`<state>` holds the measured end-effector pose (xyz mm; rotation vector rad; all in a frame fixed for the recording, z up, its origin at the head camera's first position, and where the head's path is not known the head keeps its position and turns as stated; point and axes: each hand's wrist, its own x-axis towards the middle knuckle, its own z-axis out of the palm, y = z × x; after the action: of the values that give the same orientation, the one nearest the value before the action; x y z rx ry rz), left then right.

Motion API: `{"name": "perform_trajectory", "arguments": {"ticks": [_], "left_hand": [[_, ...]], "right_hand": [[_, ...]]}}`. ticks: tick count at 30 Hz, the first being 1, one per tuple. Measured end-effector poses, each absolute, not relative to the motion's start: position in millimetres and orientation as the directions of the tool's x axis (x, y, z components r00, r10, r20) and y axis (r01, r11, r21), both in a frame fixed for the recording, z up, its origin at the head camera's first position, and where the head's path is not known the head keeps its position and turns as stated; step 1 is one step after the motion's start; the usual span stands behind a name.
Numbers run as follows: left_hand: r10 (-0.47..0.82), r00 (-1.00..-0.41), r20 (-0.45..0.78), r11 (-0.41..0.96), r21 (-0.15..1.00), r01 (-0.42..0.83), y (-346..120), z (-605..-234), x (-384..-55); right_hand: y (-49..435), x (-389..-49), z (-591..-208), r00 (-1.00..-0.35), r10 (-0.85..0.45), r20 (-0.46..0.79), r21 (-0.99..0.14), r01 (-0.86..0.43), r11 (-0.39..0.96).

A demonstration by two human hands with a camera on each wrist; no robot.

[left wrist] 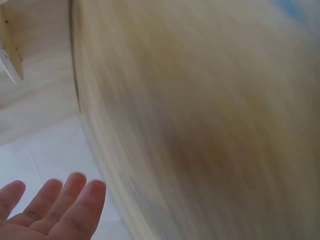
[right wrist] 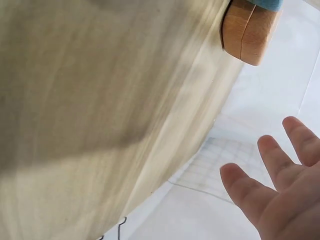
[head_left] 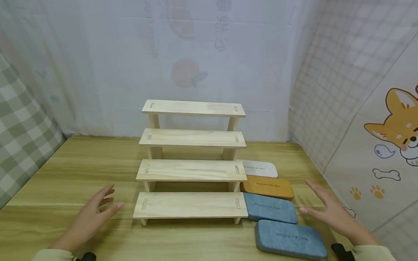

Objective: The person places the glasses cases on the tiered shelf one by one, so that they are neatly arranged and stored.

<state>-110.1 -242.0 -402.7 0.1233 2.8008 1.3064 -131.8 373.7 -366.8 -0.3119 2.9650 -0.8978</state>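
A pale wooden stepped rack (head_left: 190,206) with several shelves stands mid-table. To its right lie glasses cases in a column: a white one (head_left: 260,169), an orange one (head_left: 268,187) and two blue ones, the nearer blue case (head_left: 290,239) lying closest to the front. My left hand (head_left: 89,217) hovers left of the rack, fingers relaxed and holding nothing; the left wrist view shows its fingers (left wrist: 85,210) extended. Right of the cases, my right hand (head_left: 331,212) is held with fingers apart and nothing in it. In the right wrist view the orange case (right wrist: 247,35) appears beyond its spread fingers (right wrist: 245,187).
The wood-grain table (head_left: 92,165) runs back to a white curtain (head_left: 106,72). A green checked cloth (head_left: 14,110) slopes along the left edge. On the right, a white sheet with a cartoon dog (head_left: 409,127) hangs close beside the table.
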Motion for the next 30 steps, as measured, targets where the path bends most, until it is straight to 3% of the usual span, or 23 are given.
{"name": "perform_trajectory", "arguments": {"ticks": [13, 22, 30], "left_hand": [[0.125, -0.974, -0.188, 0.296, 0.944, -0.144, -225, -398, -120], [0.164, -0.955, -0.246, 0.156, 0.963, -0.221, -216, -405, -129], [0.183, -0.944, -0.275, 0.124, 0.959, -0.255, -213, -410, -133]], "right_hand": [[391, -117, -374, -0.958, -0.272, -0.095, -0.609, -0.16, 0.777], [409, -114, -388, -0.877, -0.456, -0.149, -0.774, -0.183, 0.606], [412, -110, -395, -0.846, -0.479, -0.232, -0.803, -0.111, 0.585]]}}
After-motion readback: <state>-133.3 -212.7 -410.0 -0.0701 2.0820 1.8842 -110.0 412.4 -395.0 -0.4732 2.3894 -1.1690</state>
